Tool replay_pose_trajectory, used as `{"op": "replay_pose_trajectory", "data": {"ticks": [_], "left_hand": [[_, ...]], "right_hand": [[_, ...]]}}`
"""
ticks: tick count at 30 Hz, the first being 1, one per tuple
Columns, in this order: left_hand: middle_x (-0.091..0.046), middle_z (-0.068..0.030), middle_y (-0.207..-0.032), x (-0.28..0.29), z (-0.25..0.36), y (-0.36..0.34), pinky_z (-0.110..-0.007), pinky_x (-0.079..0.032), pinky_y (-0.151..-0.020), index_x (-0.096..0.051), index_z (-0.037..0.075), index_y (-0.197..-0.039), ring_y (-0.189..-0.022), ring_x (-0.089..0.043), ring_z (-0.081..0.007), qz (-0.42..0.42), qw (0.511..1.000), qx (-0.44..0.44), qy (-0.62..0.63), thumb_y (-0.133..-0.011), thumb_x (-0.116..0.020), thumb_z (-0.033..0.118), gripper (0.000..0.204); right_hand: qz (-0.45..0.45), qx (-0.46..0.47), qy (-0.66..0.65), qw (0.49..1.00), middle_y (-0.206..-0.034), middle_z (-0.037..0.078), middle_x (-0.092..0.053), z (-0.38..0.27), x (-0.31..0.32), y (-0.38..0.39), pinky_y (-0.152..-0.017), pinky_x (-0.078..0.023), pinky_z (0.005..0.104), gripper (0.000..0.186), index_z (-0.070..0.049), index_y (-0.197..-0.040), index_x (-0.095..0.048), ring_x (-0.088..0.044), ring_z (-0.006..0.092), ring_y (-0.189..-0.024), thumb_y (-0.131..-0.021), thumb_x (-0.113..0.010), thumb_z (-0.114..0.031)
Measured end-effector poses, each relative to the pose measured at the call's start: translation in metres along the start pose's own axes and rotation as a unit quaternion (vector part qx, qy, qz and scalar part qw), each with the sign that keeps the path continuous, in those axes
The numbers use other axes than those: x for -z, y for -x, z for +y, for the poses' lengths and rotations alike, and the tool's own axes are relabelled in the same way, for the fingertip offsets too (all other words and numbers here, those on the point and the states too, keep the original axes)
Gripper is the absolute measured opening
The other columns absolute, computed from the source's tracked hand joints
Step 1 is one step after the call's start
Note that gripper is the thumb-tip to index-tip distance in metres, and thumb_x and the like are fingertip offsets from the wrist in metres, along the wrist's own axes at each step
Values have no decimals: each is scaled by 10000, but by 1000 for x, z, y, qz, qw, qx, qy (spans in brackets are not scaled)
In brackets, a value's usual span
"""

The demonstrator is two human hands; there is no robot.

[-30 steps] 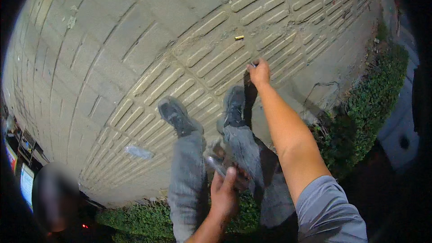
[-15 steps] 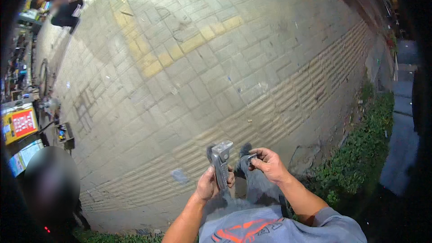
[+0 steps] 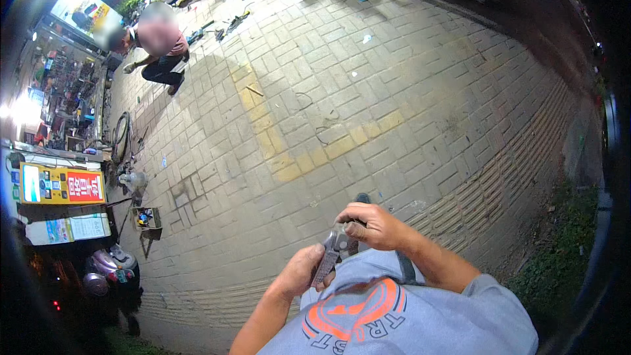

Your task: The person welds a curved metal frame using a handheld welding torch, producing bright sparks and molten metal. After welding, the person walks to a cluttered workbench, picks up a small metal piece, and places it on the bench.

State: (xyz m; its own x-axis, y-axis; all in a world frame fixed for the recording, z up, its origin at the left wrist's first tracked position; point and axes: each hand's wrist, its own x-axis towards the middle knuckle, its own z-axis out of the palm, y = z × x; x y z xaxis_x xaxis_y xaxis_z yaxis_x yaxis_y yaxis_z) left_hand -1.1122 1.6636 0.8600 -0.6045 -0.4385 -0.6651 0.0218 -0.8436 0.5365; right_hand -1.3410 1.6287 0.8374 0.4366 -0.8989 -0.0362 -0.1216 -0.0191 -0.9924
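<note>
My left hand [image 3: 302, 271] is wrapped round a grey handheld device [image 3: 328, 261], elongated, with a ridged side and a silvery end with a round spot. It is held tilted in front of my shirt. Over that silvery end my right hand [image 3: 376, 225] is closed, its thumb and bent fingers meeting at the device's top. Whether a small piece sits between those fingertips is hidden. I cannot tell the device's exact kind.
Brick paving with a yellow painted corner line [image 3: 289, 169] lies ahead. At the left are a scooter [image 3: 112, 261], a yellow-and-red sign box [image 3: 62, 184], a small open box [image 3: 146, 218] and a wheel [image 3: 121, 137]. Another person [image 3: 161, 46] crouches farther off. Hedges [image 3: 552, 256] stand right.
My right hand, apart before and pinching a small dark piece, has come left onto the device's silvery end. The view has tilted up, showing more of the street and stall.
</note>
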Motion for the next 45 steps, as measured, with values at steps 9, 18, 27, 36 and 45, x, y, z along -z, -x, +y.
{"op": "replay_pose_trajectory", "data": {"ticks": [9, 18, 27, 36, 45], "left_hand": [[-552, -67, -633, 35, 169, -83, -242, -377, -370, -509, 48, -915, -414, -486, -116, 106, 988, -111, 1, -956, -457, 438, 397], [-554, -46, -621, 112, 348, -197, -248, -384, -372, -533, 59, -890, -418, -489, -113, 74, 994, -86, 5, -968, -449, 413, 372], [-539, -39, -608, 172, 514, -328, -250, -370, -378, -549, 55, -904, -412, -467, -107, 98, 993, -71, 1, -965, -437, 445, 411], [-543, -39, -627, 231, 693, -455, -250, -370, -382, -528, 73, -896, -429, -478, -107, 151, 981, -117, 32, -959, -448, 451, 391], [-535, -20, -647, 361, 933, -539, -243, -386, -381, -522, 79, -951, -442, -475, -95, 55, 990, -122, -31, -959, -434, 468, 399]], "right_hand": [[27, -83, -77, 993, -708, 99, -574, -17, 75, -180, -604, -447, 319, 413, 10, -824, -619, -568, 166, -671, -903, -579, -393], [148, -150, -62, 975, -704, 81, -555, 9, 154, -354, -630, -422, 306, 376, 25, -815, -609, -508, 141, -696, -926, -539, -327], [149, -168, -95, 970, -587, -20, -448, 49, 266, -544, -504, -340, 270, 394, -10, -724, -577, -400, 71, -582, -935, -525, -338], [-18, -216, -50, 975, -696, 63, -597, 60, 406, -770, -627, -441, 300, 423, 17, -884, -646, -519, 114, -693, -939, -512, -380], [-41, -70, 32, 996, -647, 29, -574, 55, 496, -1034, -545, -417, 292, 405, -3, -829, -636, -508, 114, -599, -949, -499, -365]]}}
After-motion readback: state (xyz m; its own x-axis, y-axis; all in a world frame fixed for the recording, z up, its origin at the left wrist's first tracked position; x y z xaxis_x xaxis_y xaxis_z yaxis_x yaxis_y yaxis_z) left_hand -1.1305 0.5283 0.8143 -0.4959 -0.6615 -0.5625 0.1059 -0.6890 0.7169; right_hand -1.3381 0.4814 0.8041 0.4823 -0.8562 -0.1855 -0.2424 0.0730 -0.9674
